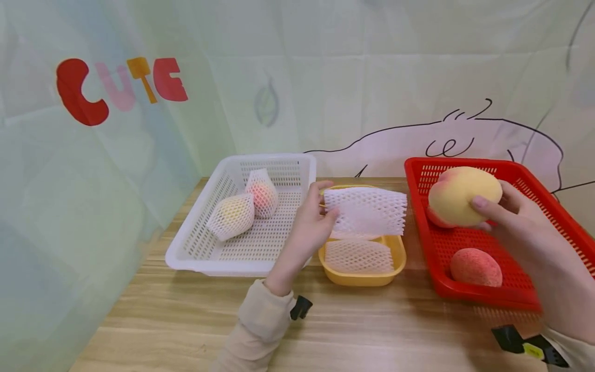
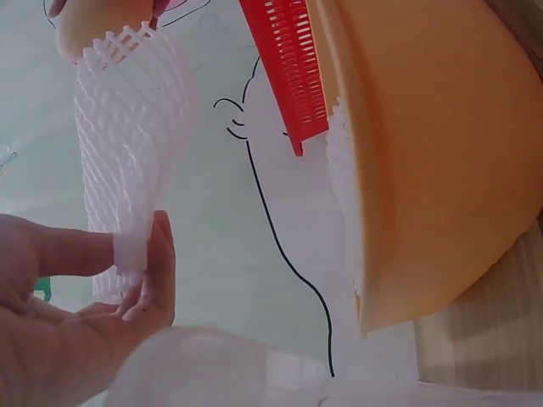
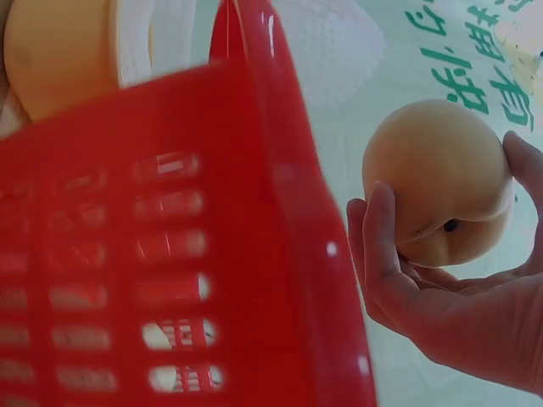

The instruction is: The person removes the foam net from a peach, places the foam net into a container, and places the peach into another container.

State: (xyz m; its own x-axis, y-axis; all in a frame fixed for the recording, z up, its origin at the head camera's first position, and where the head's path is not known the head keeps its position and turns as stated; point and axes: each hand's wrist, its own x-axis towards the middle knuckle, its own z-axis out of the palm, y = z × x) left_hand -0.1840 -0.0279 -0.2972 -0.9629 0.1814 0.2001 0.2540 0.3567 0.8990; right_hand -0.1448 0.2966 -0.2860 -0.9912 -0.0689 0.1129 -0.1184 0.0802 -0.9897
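My left hand (image 1: 313, 219) pinches one end of a white foam net sleeve (image 1: 367, 211), raised over a yellow basket (image 1: 362, 279). Thumb and fingers press the sleeve's near end in the left wrist view, while its far end (image 2: 127, 42) gapes open toward the fruit. Over the red basket (image 1: 483, 297), my right hand (image 1: 520, 214) grips a pale yellow peach (image 1: 465, 196) with a pink blush. In the right wrist view, fingers and thumb lie on opposite sides of the peach (image 3: 437, 178). Another foam net sleeve (image 1: 358, 257) lies in the yellow basket.
At the left stands a white basket (image 1: 232, 266) holding two peaches in foam nets, one yellowish (image 1: 232, 214) and one pinkish (image 1: 262, 195). A red peach (image 1: 476, 267) lies in the red basket, with another reddish fruit (image 1: 437, 218) partly hidden behind the held peach.
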